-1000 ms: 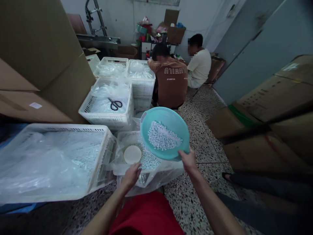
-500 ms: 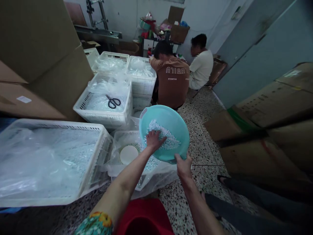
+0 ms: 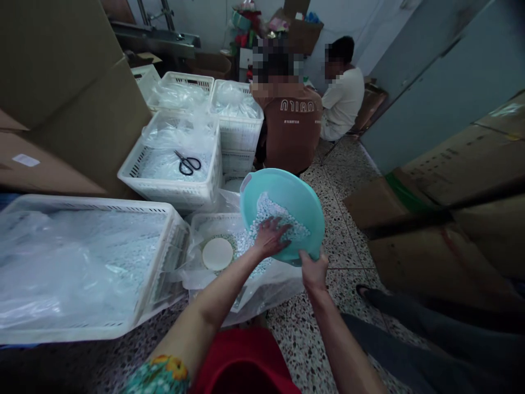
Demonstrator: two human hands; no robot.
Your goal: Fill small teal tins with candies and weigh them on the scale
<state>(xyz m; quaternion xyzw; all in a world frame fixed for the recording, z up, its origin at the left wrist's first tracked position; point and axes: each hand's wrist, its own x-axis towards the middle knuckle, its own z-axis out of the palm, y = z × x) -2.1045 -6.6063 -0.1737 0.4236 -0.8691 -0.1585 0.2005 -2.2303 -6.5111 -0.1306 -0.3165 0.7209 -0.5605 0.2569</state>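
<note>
A turquoise plastic basin (image 3: 305, 200) is held tilted, its lower left edge over a plastic-lined crate (image 3: 197, 219). Small pale beads (image 3: 268, 208) lie heaped inside the basin. My right hand (image 3: 315, 269) grips the basin's near rim, thumb on the inner side. With fingers spread, my left hand (image 3: 271, 238) rests on the beads at the basin's lower left side. Below it, the lined crate contains more pale beads and a round cream-coloured disc or lid (image 3: 217, 254).
At left stands a large white crate (image 3: 168, 219) of pale beads under clear plastic. Black-handled scissors (image 3: 187, 163) lie in the crate behind. Two people (image 3: 293, 131) (image 3: 344, 98) sit low ahead. Cardboard boxes (image 3: 430, 262) line the right; someone's trousered legs (image 3: 410, 312) are nearby.
The basin and both hands have shifted slightly right in view, and the basin tips more to the left. My left hand's fingers are more spread over the beads. The camera has tilted down a little.
</note>
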